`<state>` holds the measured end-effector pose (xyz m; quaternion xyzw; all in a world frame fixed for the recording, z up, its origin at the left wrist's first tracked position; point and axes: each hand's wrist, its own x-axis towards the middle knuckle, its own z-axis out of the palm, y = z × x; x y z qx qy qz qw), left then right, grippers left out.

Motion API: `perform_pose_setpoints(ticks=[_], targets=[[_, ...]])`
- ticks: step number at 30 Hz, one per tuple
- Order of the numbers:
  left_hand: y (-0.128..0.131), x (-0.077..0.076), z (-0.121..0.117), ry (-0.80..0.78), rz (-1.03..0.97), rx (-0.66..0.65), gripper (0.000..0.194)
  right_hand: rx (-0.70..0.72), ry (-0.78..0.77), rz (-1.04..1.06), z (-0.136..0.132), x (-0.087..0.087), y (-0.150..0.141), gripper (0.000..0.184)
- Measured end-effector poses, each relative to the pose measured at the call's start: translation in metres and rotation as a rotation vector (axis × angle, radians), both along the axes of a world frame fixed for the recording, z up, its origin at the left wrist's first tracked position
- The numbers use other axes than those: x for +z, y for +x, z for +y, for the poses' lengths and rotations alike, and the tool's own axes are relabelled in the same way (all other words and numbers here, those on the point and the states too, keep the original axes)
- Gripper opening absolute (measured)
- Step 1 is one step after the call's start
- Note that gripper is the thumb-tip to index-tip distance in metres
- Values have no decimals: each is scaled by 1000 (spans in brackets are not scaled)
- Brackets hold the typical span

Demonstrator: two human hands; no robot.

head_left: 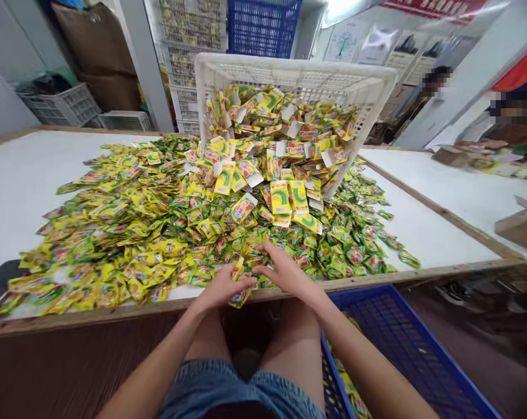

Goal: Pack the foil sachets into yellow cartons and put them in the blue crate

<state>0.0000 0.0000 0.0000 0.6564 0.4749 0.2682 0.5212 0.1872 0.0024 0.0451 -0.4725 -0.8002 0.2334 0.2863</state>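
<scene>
My left hand (223, 286) is at the table's front edge, thumb and fingers closed on a small yellow box (241, 298). Green and red printing shows at the top of the box, and I cannot tell whether a packet is partly inside it. Just to the right, my right hand (286, 271) has its thumb and fingers apart, the thumb tip close to the box and the fingertips at the edge of the packet pile. Small shiny yellow and green packets (145, 221) cover much of the table around both hands.
A white plastic basket (296, 65) lies tipped toward me, spilling open yellow boxes (280, 198) onto the packets. Below the table at right stands a blue crate (403, 343). The wooden table edge (115, 314) runs across my lap. Two people are at the back right.
</scene>
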Motion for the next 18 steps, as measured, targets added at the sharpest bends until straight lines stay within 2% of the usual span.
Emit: perform_pose_setpoints(ticks=[4, 9, 15, 18], targets=[[4, 13, 0, 27, -101, -37, 53, 36, -76, 121, 5, 0, 7, 33], [4, 17, -3, 89, -131, -46, 56, -65, -98, 306, 6, -11, 1, 23], [1, 9, -6, 115, -153, 15, 54, 6, 82, 137, 0, -2, -6, 23], [5, 8, -7, 149, -160, 46, 51, -91, 118, 101, -1, -1, -10, 22]])
